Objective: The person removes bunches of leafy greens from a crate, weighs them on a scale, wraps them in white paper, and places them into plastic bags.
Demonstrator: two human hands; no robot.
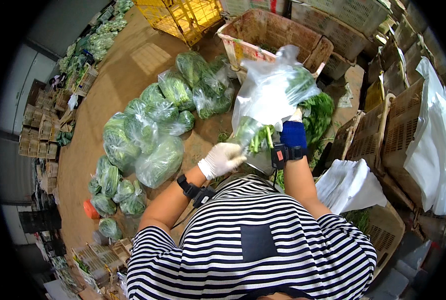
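- White glove covers the left hand (223,159), which is at the lower left of the bundle, its fingers bent inward and set narrow beside the clear plastic; whether they pinch the film cannot be told.
- White material also shows at the right hand (295,117), above a blue cuff (293,134); plastic and leaves hide most of its fingers, so its grip cannot be told.
- Pale green stems (258,140) point toward the wearer between the two hands, partly wrapped in a clear and whitish plastic bag (268,95) that stretches away from the wearer.
- Dark feathery greens (319,112) hang just beside the right hand, on its outer side.
- Black straps hold a small device on each wrist, and a black-and-white striped shirt (208,235) fills the lower middle.
- Beyond the bag stands a stained, pale-rimmed crate (253,30), with a yellow wire cart (198,25) farther left.
- Bagged green vegetables (155,110) lie in a cluster on the brown floor (133,55), to the left of the bundle; a round orange-red item (90,210) lies near the cluster's lower end.
- White plastic sheets (350,185) rest near the right forearm, and more white plastic (433,135) drapes over upright slotted crates (365,132) at the right.
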